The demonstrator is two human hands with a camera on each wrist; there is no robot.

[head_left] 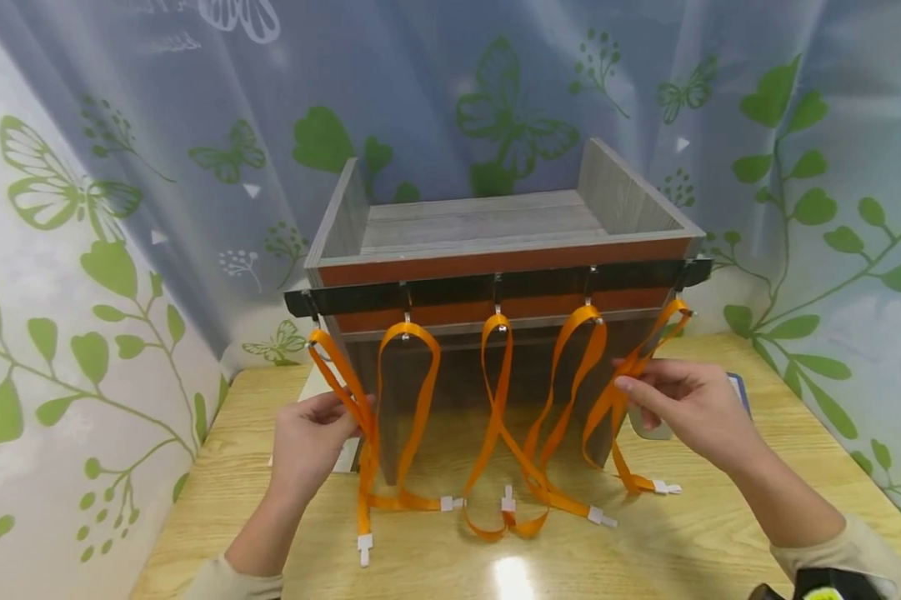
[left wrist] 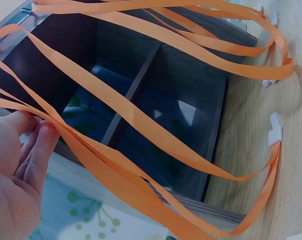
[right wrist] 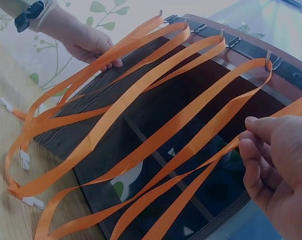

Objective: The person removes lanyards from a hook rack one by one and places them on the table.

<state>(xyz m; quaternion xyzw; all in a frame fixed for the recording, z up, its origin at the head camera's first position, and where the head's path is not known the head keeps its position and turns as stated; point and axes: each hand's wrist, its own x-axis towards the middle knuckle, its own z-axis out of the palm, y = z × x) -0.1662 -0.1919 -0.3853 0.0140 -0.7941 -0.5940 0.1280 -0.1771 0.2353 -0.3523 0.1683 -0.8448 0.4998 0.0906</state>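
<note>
Several orange lanyards hang in a row from metal hooks on a dark rail along the front of a grey wooden shelf unit. My left hand pinches the leftmost lanyard partway down its strap. At the other end, my right hand holds the rightmost lanyard between thumb and fingers, close under its hook. In the right wrist view, that thumb presses along the strap. White plastic clips end the straps, low over the table.
The shelf unit stands on a light wood table. A blue-edged object lies partly hidden behind my right hand, and a pale flat thing behind the left. A leaf-patterned curtain closes off the back and sides.
</note>
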